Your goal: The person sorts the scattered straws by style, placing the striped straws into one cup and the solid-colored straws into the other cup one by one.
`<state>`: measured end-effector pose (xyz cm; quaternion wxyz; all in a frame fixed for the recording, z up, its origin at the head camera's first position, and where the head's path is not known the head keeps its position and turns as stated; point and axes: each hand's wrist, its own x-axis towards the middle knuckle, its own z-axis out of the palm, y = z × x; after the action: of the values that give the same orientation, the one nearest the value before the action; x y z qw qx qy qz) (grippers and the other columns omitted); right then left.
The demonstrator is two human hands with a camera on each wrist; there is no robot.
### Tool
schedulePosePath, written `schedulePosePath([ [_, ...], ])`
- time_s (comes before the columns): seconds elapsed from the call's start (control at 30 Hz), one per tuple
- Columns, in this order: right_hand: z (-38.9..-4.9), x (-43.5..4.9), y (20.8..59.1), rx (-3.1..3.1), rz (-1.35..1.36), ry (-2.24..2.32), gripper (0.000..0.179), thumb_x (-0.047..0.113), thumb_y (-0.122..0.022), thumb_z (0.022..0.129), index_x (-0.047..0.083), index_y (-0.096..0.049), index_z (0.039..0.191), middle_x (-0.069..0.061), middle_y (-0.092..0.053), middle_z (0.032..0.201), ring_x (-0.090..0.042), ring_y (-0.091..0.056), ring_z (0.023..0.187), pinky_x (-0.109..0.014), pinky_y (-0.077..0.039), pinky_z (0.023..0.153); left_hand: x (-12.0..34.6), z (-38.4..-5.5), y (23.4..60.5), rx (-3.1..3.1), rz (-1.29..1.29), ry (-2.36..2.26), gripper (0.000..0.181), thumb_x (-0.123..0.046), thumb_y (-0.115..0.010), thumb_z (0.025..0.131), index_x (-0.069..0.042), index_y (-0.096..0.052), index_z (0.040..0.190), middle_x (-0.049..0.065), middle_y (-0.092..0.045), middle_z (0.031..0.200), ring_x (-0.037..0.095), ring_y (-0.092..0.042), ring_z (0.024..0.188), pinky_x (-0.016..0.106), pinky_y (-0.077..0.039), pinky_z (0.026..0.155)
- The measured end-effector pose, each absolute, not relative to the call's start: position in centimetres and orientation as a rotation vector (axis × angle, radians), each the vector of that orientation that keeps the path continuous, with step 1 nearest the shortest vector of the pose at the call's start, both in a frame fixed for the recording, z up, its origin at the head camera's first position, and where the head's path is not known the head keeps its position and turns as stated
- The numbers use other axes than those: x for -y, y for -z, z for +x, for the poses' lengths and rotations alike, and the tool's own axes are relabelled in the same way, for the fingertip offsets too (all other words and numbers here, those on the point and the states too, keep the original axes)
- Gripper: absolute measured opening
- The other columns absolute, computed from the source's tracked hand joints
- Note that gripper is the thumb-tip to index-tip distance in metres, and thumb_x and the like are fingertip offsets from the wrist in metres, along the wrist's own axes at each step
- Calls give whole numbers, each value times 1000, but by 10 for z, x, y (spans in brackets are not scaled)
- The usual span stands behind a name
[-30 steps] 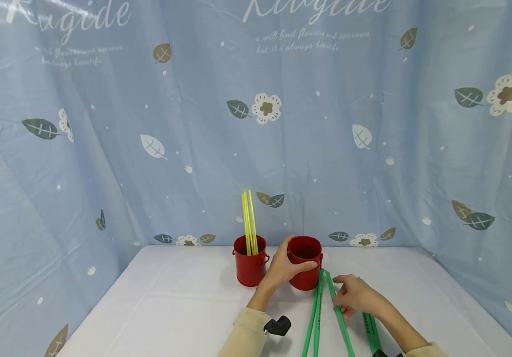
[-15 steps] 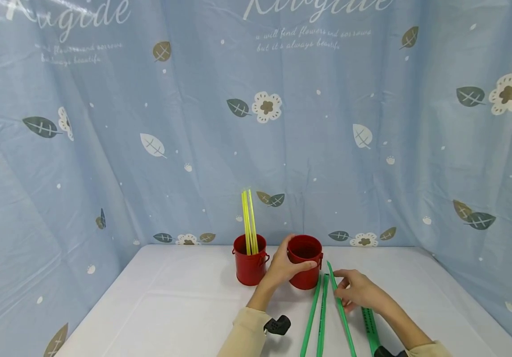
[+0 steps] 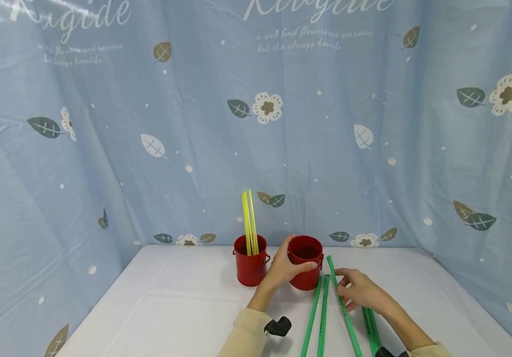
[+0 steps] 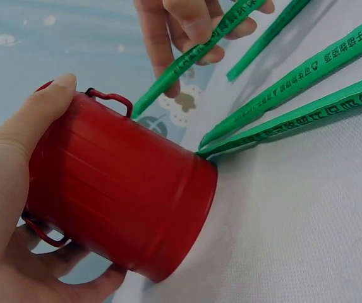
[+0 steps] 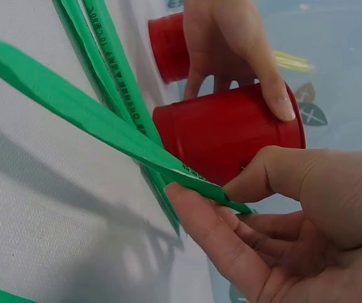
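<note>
My left hand [image 3: 279,270] holds a small red metal bucket [image 3: 302,282], fingers around its side and thumb at the rim. My right hand [image 3: 363,290] pinches a slim green wrapped straw [image 5: 105,123] printed with dark lettering between thumb and fingers. In the head view the straw's far tip reaches up beside the bucket's right handle. Two more green wrapped straws [image 3: 311,317] lie on the table, their far ends close to the bucket's base. Another green wrapped piece [image 3: 371,327], wider, lies under the right wrist.
A second red bucket [image 3: 250,272] stands to the left, with several yellow straws [image 3: 247,223] upright in it. Both buckets are near the back of the white table [image 3: 171,302]. A blue printed curtain [image 3: 202,148] hangs behind.
The green straw in my right hand has risen, its tip going from the bucket's base up beside its rim. The two lying straws have spread apart. My left hand stays on the bucket.
</note>
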<state>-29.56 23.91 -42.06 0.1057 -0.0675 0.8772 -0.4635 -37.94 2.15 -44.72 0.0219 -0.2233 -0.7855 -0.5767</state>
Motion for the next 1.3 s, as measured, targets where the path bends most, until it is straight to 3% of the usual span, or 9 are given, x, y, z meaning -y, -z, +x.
schedulePosePath([
  [0.57, -296, -238, 416, -2659, -196, 1401, 51, 7, -52, 86, -3, -37, 133, -19, -58, 97, -20, -60, 67, -35, -55, 52, -20, -378, 448, 2450, -690, 1761, 85, -48, -74, 69, -38, -25, 137, -14, -44, 130, 9, -43, 118, 30, -50, 86],
  [0.8, -298, -240, 409, -2628, -313, 1473, 53, 16, -54, 90, -3, -33, 135, -23, -55, 105, -22, -60, 72, -35, -55, 55, -18, -379, 449, 2440, -699, 1770, 87, -47, -74, 69, -33, -25, 140, -13, -44, 131, 10, -43, 118, 31, -50, 87],
  [1.3, -302, -235, 387, -2677, -358, 1630, 56, 24, -57, 89, 3, -35, 136, -23, -52, 116, -23, -63, 83, -34, -56, 60, -22, -379, 446, 2447, -697, 1755, 87, -48, -74, 69, -33, -25, 139, -14, -44, 131, 9, -44, 117, 30, -49, 88],
])
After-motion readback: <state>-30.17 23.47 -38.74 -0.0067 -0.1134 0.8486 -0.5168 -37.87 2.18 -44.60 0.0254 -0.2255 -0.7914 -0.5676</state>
